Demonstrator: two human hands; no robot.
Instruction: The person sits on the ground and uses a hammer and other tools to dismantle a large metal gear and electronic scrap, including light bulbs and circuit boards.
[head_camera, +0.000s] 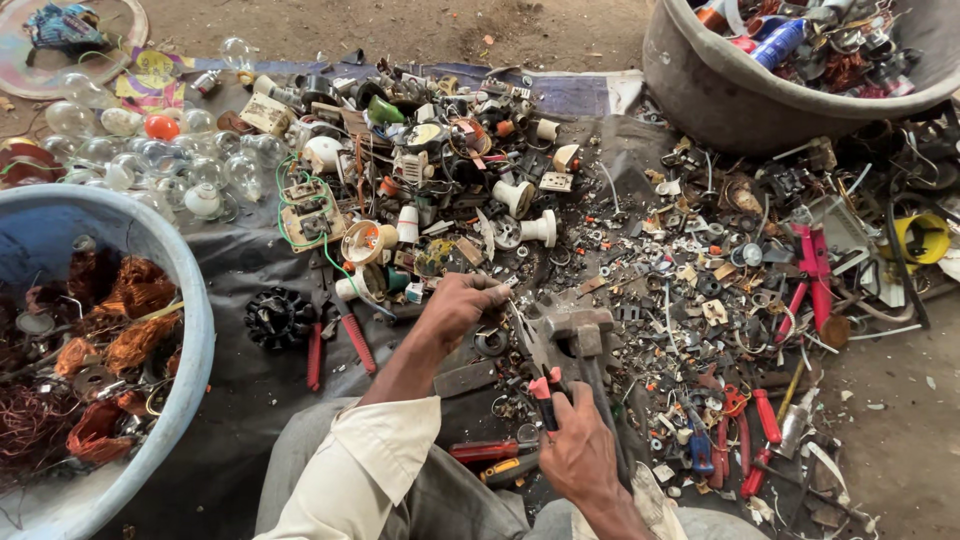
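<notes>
**Hands on the scrap pile**

Right hand (578, 452), bottom centre: fingers wrapped round the red-and-black pliers handles (543, 398). Pliers jaws point up-left, next to the hammer head (575, 330) at centre. Left hand (462, 303) just above, fingers curled over small scrap; can't tell what's pinched. Blue tub (185, 300) with copper wire at left, grey tub (720, 95) upper right, bulbs (150, 160) upper left.

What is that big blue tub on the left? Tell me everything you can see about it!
The blue tub is a big round basin, plastic by its look, with a thick, scuffed, dusty rim. It stands upright at the left edge of the picture, cut off by the frame, resting on the dark sheet. Inside lie tangles of copper wire, orange and reddish coils, with a few grey metal bits among them. Neither hand touches it.
</notes>
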